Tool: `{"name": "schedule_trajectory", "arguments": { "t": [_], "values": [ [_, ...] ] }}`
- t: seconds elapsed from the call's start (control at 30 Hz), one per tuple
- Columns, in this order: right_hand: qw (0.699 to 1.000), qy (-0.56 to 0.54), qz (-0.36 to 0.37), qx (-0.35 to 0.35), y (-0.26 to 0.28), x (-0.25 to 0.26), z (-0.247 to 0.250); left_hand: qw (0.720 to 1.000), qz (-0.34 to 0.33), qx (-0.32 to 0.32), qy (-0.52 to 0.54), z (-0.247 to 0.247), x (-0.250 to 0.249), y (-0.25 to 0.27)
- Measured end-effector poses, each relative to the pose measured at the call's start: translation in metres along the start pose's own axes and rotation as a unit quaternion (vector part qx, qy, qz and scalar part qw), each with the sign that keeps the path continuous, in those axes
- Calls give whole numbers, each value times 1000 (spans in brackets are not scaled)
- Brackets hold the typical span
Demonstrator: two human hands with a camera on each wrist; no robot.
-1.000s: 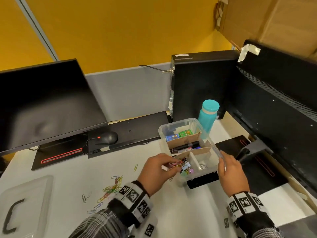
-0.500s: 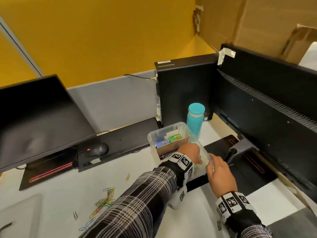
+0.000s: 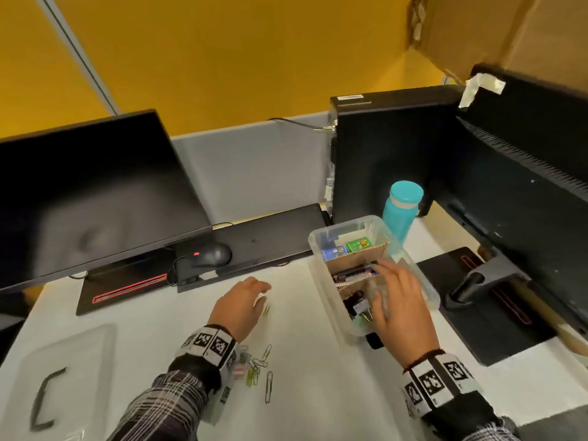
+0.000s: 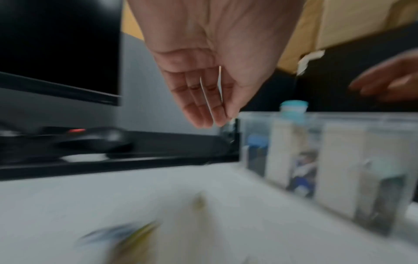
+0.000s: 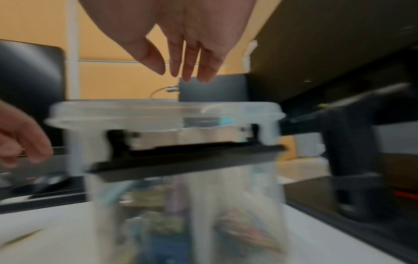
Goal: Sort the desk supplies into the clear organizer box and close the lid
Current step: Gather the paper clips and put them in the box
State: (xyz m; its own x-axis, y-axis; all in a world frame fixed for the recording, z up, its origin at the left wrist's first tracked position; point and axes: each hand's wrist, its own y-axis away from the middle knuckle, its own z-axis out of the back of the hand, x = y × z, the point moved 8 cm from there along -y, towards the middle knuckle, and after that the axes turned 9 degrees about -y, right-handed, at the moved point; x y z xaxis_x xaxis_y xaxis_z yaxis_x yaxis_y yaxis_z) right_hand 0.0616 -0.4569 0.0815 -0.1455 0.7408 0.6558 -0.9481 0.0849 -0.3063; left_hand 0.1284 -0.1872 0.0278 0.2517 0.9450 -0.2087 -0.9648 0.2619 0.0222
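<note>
The clear organizer box (image 3: 318,249) stands open on the white desk, split by cardboard dividers. Small blue and green packs (image 3: 359,245) fill its far section, dark markers (image 3: 353,273) the middle, binder clips (image 3: 359,307) the near one. My right hand (image 3: 381,281) hovers over the box with fingers spread and empty; in the right wrist view it (image 5: 187,75) hangs above the rim (image 5: 158,110). My left hand (image 3: 262,292) is low over the desk left of the box, fingers straight, holding nothing (image 4: 210,121). A green paper clip (image 3: 266,310) lies under it. A pile of coloured paper clips (image 3: 254,366) lies by my left wrist.
The clear lid (image 3: 63,377) with a black handle lies at the near left. Behind are a monitor (image 3: 79,202), mouse (image 3: 211,254) and black keyboard (image 3: 270,240). A teal bottle (image 3: 402,211) and PC tower (image 3: 381,154) stand behind the box, a second monitor's stand (image 3: 477,281) to the right.
My left hand let go of the binder clips in the box and pulled back left over the desk. My right hand moved from the box's right side to above it.
</note>
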Motion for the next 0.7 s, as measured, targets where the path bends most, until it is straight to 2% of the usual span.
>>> {"name": "schedule_trajectory", "arguments": {
  "t": [0.07,0.17,0.3,0.4,0.47,0.57,0.7],
  "values": [
    [996,-17,64,54,5,36,-35,997,45,46,-46,-20,52,25],
    [978,-21,117,173,21,68,-110,989,96,85,-75,-38,110,65],
    [947,16,91,307,27,65,-195,979,145,121,-84,-57,150,104],
    [933,70,20,353,18,51,-235,973,170,138,-74,-68,160,122],
    [913,125,-10,389,18,43,-254,971,181,145,-46,-76,159,130],
    [881,172,-2,441,30,47,-272,974,158,163,21,-88,151,137],
    [874,117,58,468,59,64,-277,982,97,131,95,-87,129,129]
  ]
}}
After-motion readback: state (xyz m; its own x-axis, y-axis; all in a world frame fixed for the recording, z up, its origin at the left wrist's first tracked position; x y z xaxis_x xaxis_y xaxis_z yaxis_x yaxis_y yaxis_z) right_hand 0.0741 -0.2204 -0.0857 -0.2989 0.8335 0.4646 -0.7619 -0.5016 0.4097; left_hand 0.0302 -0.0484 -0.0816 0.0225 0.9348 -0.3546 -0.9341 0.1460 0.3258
